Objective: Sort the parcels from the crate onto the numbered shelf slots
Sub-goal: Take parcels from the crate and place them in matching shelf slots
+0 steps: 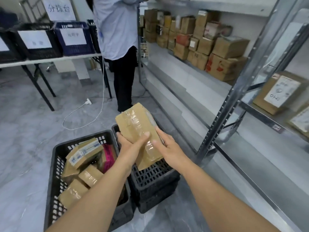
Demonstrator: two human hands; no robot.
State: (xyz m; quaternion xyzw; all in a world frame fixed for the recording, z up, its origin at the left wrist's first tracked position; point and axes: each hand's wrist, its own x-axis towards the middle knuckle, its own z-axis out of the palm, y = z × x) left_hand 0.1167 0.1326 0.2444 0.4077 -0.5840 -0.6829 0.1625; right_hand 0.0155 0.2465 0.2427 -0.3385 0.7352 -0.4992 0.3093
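Here, taped parcel (136,122), left grip (131,145), right grip (169,148) clasping its near end.

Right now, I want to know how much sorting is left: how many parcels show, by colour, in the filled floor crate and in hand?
Brown parcels in the crate: 4
Pink parcel in the crate: 1
Held parcel, brown, in left hand and right hand: 1
Total: 6 showing; more may be buried.

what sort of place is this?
Likely a parcel sorting room: grey metal shelving stacked with brown cardboard boxes, black plastic crate of taped parcels, labelled dark bins on a table.
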